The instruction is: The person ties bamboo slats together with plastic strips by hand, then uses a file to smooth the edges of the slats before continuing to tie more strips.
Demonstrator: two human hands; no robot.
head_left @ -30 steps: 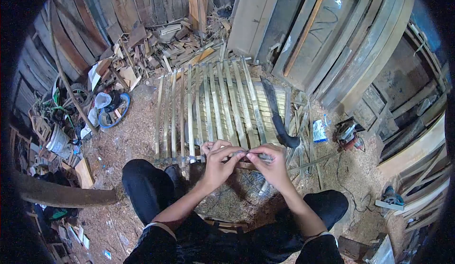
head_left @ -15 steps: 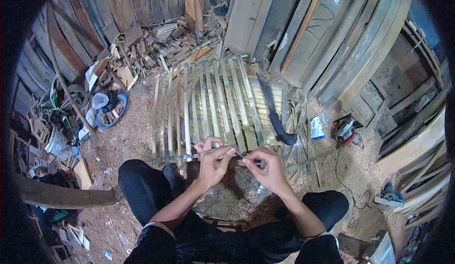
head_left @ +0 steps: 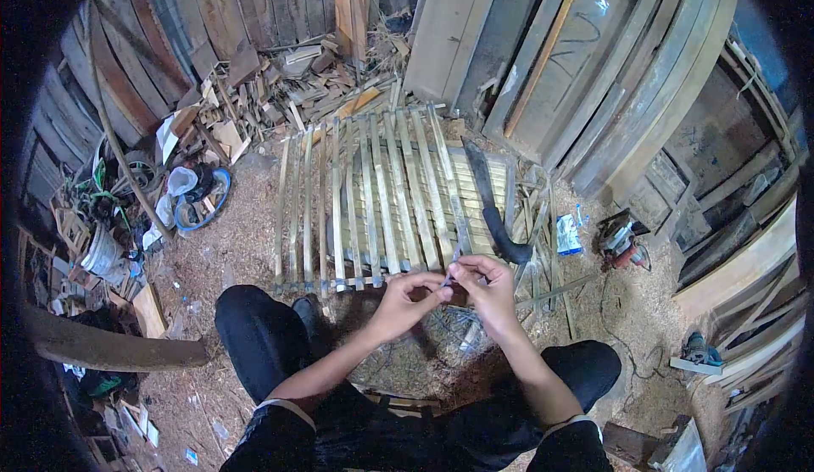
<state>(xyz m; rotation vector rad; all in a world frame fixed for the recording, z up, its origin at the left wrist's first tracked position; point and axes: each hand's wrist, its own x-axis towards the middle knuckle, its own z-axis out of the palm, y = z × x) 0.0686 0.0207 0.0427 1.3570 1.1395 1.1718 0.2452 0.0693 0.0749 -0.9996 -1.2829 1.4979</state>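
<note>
Fingertips of my left hand (head_left: 407, 307) pinch the lower end of a thin greyish strip (head_left: 453, 270); its material is too small to make out. My right hand (head_left: 487, 292) grips the same strip a little higher, thumb against forefinger. Both hands meet at the near end of a row of long, narrow wooden slats (head_left: 379, 192). These slats lie side by side with gaps, and dark bindings (head_left: 341, 285) show at their near ends. The strip stands tilted close to the rightmost slats, and my fingers hide whether it touches them.
A dark curved object (head_left: 492, 205) lies right of the slats. Farther right are a blue-white packet (head_left: 569, 233) and a power tool (head_left: 626, 247). At left sits a blue basin (head_left: 202, 201). Scrap wood (head_left: 297, 78) is piled behind; boards (head_left: 610, 73) lean at the back right.
My left hand has shifted right and slightly down, and its fingers now meet my right fingertips. My right hand has risen slightly. The strip shows more upright between them.
</note>
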